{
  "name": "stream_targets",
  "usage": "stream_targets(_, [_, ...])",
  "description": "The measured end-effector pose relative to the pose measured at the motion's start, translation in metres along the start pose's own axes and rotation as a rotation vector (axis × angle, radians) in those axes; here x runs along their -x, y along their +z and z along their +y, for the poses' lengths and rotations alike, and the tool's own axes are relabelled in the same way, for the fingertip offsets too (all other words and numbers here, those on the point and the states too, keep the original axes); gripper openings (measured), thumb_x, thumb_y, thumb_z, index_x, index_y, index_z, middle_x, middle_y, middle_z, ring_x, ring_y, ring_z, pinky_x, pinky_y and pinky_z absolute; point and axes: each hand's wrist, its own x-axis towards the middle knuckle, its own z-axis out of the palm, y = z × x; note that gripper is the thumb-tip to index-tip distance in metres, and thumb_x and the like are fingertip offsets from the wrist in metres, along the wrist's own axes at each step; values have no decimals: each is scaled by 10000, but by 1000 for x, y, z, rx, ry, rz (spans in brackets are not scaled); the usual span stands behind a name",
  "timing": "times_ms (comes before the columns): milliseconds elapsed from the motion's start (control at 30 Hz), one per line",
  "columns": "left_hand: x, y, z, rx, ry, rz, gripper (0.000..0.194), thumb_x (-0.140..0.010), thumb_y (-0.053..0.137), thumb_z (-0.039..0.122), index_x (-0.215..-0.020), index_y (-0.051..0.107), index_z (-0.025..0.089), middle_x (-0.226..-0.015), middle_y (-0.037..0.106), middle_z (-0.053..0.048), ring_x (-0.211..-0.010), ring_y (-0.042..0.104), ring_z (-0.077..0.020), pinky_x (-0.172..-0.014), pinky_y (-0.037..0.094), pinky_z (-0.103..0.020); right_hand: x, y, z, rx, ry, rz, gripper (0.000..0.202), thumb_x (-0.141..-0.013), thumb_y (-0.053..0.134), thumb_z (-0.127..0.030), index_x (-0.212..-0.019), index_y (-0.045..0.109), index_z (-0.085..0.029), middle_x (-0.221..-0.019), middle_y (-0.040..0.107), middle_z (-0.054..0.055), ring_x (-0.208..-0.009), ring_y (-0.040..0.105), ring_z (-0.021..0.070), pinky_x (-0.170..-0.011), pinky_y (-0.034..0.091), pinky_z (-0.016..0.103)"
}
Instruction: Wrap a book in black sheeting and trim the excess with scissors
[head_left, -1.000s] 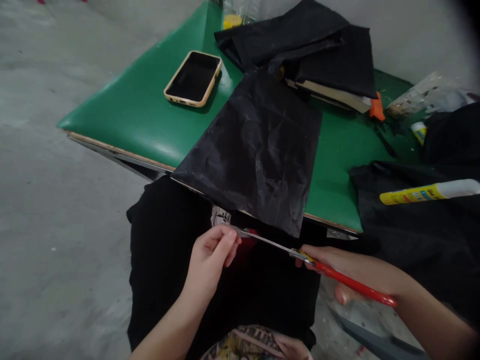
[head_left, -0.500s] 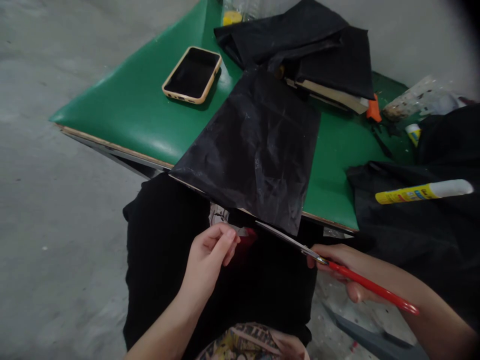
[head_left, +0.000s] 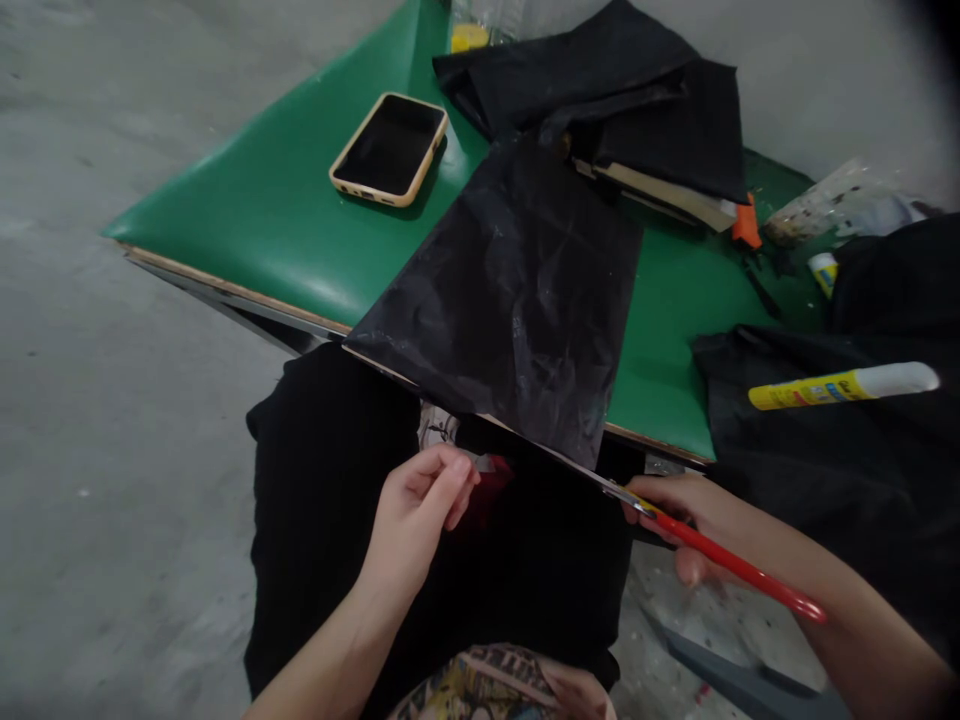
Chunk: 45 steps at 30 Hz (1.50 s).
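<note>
My left hand is closed in a pinch over my lap, below the table edge; what its fingertips hold, if anything, is hidden. My right hand grips red-handled scissors, whose blades point left along the front edge of a black sheet. The sheet lies over the green table with its lower edge at the table's front. A dark strip shows beneath my right fingers.
A phone lies left of the sheet. Black folded material is piled behind it. An orange-handled tool and a glue stick on black cloth are at right.
The scissors have shifted slightly up and left along the sheet's edge, and their blades look more closed. My left hand has stayed almost still.
</note>
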Motion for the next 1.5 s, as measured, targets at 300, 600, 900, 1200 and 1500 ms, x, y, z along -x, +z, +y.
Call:
stream_targets(300, [-1, 0, -2, -23, 25, -1, 318, -895, 552, 351, -640, 530, 163, -514, 410, 46, -471, 337, -71, -457, 228, -227, -3, -4, 14, 5, -3, 2, 749, -464, 513, -874, -728, 509, -174, -607, 409, -41, -557, 299, 98, -483, 242, 226])
stream_targets(600, [-1, -1, -3, -5, 18, -13, 302, -901, 549, 345, -659, 541, 164, -526, 408, 49, -470, 333, -66, -455, 223, -228, -2, -4, 14, 24, 29, 42, 591, -547, 712, -713, -658, 483, -180, -545, 361, -47, -513, 278, 86, -452, 191, 227])
stream_targets(900, [0, -1, -4, -5, 20, 3, 304, -894, 560, 344, -655, 541, 158, -524, 412, 50, -468, 340, -59, -451, 225, -220, 1, -5, 5, 78, 79, 32, 440, -607, 773, -513, -629, 501, -168, -503, 450, -48, -490, 354, 82, -438, 217, 211])
stream_targets(1200, [0, 0, -3, 8, 3, -3, 303, -893, 562, 353, -663, 546, 157, -529, 413, 50, -472, 340, -58, -450, 226, -214, 7, 12, -5, -66, 146, -122, 296, -671, 705, -384, -860, 626, -170, -590, 602, -24, -506, 528, 133, -476, 352, 211])
stream_targets(1500, [1, 0, -3, 5, 18, -6, 296, -893, 561, 360, -675, 561, 159, -532, 425, 50, -475, 354, -59, -461, 234, -219, 24, 23, -1, 73, 143, -33, 486, -742, 606, -300, -1219, 524, -262, -1043, 641, 44, -865, 607, 226, -730, 464, 286])
